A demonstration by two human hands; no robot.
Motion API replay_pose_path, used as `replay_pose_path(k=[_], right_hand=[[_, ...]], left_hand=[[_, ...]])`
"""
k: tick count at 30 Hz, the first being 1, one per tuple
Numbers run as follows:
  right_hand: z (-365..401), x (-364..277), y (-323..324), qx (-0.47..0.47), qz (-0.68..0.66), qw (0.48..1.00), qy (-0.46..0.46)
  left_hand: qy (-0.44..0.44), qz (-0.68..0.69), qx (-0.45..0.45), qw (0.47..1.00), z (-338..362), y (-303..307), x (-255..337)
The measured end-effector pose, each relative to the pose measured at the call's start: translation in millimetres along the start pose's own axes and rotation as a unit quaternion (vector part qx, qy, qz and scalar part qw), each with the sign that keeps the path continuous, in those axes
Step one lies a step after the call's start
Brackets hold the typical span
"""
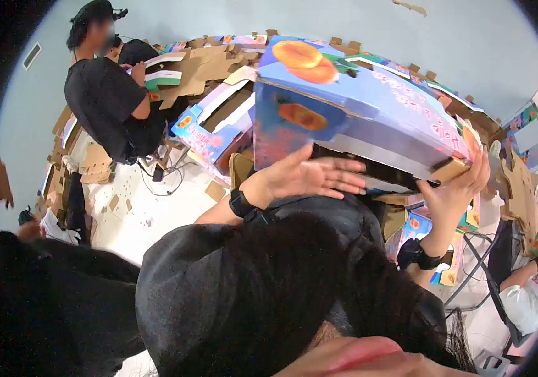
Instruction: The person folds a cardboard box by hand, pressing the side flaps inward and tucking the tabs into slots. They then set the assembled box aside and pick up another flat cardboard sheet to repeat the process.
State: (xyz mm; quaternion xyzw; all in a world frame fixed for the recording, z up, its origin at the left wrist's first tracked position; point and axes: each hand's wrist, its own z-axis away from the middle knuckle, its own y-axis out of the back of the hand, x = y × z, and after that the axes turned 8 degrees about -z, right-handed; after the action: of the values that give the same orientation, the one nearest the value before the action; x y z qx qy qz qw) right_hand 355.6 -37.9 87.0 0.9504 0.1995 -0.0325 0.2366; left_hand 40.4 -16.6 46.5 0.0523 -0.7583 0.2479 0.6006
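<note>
In the head view a blue and pink printed cardboard box with peach pictures stands tilted before me. A long dark opening runs along its near side. My left hand lies across the near left part of that opening, fingers stretched out and thumb raised. At the box's right end my right hand grips the corner, fingers up along the end and thumb at the lower edge. Beside a brown flap are the right fingertips. Both wrists wear black bands.
Another printed box with a cut-out top stands behind on the left. Flat brown cardboard is piled farther back. A person in black handles cardboard at the left. Another person's arm is at the right, near a folding table leg.
</note>
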Motion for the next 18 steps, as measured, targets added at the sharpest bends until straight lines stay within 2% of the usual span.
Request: replay_pose_path(k=[4, 5, 9, 12, 15, 18], right_hand=[[-1, 28, -9, -0.002, 0.023, 1.000, -0.012], [-4, 33, -14, 0.013, 0.004, 1.000, -0.003], [-7, 34, -16, 0.026, -0.023, 0.999, -0.015], [-6, 37, -18, 0.032, -0.024, 0.999, -0.034], [-4, 39, -19, 0.040, -0.013, 0.997, -0.058], [6, 42, -19, 0.056, 0.019, 0.994, -0.087]], left_hand=[[-0.001, -0.047, -0.190, 0.981, 2, -2, -16], [0.013, -0.023, -0.177, 0.984, 6, -2, -15], [0.036, -0.178, -0.219, 0.959, 2, 7, -16], [0.022, -0.194, -0.189, 0.962, 5, 13, -16], [0.037, -0.152, -0.128, 0.979, 12, 23, -17], [0.090, -0.148, -0.027, 0.984, 23, 30, -16]])
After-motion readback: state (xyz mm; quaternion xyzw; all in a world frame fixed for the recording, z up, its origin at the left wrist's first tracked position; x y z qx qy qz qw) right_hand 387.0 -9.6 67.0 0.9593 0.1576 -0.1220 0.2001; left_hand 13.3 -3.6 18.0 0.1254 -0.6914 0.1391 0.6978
